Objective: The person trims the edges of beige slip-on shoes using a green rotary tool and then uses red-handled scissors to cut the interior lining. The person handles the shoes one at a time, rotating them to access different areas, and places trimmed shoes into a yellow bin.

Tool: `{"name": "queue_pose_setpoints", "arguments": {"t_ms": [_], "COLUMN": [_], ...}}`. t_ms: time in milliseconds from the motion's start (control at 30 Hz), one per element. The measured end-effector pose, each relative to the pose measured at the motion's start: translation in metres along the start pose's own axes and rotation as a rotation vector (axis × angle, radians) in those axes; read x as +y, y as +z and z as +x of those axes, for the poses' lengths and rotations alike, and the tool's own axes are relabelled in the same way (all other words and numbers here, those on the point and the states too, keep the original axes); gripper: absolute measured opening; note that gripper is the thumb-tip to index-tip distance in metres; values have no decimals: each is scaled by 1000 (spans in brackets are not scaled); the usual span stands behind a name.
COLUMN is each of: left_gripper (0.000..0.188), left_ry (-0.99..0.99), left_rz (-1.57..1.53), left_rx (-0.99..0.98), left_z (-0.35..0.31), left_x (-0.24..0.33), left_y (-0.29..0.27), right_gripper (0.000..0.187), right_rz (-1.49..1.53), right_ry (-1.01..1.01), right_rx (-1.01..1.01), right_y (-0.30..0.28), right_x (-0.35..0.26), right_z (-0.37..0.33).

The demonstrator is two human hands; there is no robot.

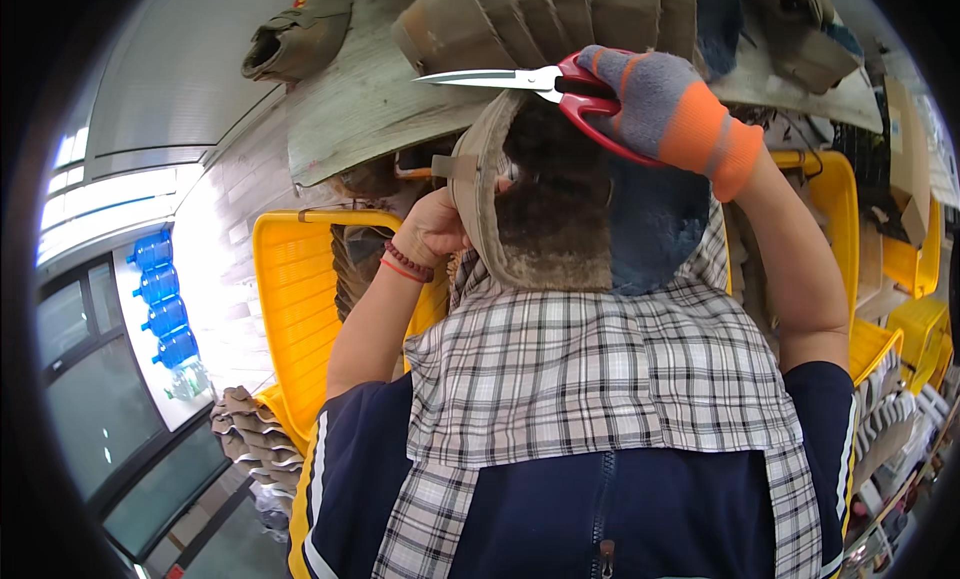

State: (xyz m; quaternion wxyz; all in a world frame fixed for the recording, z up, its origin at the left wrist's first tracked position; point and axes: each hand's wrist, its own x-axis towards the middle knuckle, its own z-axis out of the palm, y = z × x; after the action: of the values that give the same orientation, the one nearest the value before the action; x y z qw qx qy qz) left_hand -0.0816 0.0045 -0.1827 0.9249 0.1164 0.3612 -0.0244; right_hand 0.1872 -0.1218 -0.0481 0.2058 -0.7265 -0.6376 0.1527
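My bare left hand (437, 224), with a bead bracelet at the wrist, grips the left edge of a tan, fur-lined piece (555, 204) that looks like a shoe upper. Dark brown pile covers most of its inside, and blue pile shows on its right part. Some of the left fingers are hidden behind the edge. My right hand (665, 109), in a grey and orange glove, is closed round the red handles of scissors (485, 79). Their blades point left, above the piece's top edge, and appear together.
Ahead, a worktable (345, 144) bears a row of nested tan pieces (540, 24) and another tan piece (300, 39) at left. Yellow crates (300, 299) stand on both sides. Blue water bottles (160, 289) line the left. A checked apron (580, 379) covers my lap.
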Motion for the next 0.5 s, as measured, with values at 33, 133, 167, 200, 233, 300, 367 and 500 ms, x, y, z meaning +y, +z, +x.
{"name": "queue_pose_setpoints", "arguments": {"t_ms": [33,133,167,200,233,300,367,500], "left_gripper": [30,26,27,27,27,34,38,38], "left_ry": [-14,5,2,-1,-3,-35,-39,-27], "left_rz": [-41,11,18,24,30,45,67,102], "left_rx": [-76,54,54,54,54,-113,-144,-88], "left_z": [2,7,10,13,15,1,-8,-6], "left_x": [-2,-9,-11,-14,-16,-8,-5,-7], "left_y": [-4,2,-3,-11,-16,-22,-24,-24], "right_gripper": [27,30,31,33,35,43,44,40], "right_rz": [-32,-90,-88,-87,-87,-90,-138,-175], "right_ry": [1,-19,-13,-7,-1,63,116,109], "right_rx": [33,179,257,334,412,360,243,-248], "right_y": [9,29,33,38,42,40,41,39], "right_x": [6,18,21,24,28,23,23,13], "right_z": [-4,-14,-18,-22,-27,-43,-59,-79]}}
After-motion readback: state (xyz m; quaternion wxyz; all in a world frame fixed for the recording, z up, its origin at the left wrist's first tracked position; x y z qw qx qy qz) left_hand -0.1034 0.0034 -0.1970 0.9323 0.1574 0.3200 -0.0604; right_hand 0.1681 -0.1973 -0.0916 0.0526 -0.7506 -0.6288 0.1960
